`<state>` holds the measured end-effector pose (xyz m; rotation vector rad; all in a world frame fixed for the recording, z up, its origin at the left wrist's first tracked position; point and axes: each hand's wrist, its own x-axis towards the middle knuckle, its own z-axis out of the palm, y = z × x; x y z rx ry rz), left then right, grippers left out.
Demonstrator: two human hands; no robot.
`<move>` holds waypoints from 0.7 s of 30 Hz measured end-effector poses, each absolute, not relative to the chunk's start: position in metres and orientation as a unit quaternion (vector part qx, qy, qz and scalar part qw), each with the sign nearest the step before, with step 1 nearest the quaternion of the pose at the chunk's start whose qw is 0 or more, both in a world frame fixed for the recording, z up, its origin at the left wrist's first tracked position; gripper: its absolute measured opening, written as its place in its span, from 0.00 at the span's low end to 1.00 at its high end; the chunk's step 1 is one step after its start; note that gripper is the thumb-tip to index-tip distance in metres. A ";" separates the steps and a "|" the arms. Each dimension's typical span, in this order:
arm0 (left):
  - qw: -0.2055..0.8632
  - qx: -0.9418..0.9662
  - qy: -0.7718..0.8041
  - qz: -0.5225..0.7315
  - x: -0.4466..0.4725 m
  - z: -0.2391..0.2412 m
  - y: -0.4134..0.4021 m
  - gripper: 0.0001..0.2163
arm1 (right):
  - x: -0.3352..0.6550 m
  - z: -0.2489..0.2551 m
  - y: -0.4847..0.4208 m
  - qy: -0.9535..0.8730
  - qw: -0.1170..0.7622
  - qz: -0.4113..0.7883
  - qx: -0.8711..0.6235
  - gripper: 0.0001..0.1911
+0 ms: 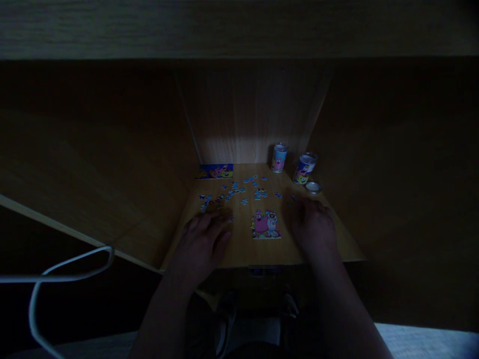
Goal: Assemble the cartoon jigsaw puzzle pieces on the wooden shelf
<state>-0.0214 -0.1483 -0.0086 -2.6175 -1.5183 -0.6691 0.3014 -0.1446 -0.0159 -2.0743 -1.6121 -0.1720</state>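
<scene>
A partly joined jigsaw puzzle (266, 225) with a pink cartoon figure lies on the wooden board between my hands. Loose puzzle pieces (235, 190) are scattered beyond it, several of them in small clusters. My left hand (202, 239) rests left of the puzzle, its fingers stretched toward the loose pieces and its thumb apart. One small piece shows at its fingertips. To the right of the puzzle, my right hand (314, 224) is curled with the fingertips down, beside a piece or two. What its fingers hold, if anything, is lost in the dark.
Two printed cans (279, 158) stand at the back right, with a round metal lid (313, 187) near them. A flat cartoon picture (215, 171) lies at the back left. Wooden panels enclose the board (235, 249). A white cable (75, 276) loops at the left.
</scene>
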 end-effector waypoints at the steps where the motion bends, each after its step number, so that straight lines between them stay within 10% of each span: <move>1: 0.017 -0.847 -0.485 -0.217 -0.021 -0.008 -0.148 0.16 | 0.301 -0.015 -0.145 -0.597 0.248 -0.061 -0.760 0.17; 21: 0.018 -0.849 -0.476 -0.229 -0.021 -0.009 -0.147 0.18 | 0.300 -0.016 -0.142 -0.638 0.235 -0.033 -0.732 0.17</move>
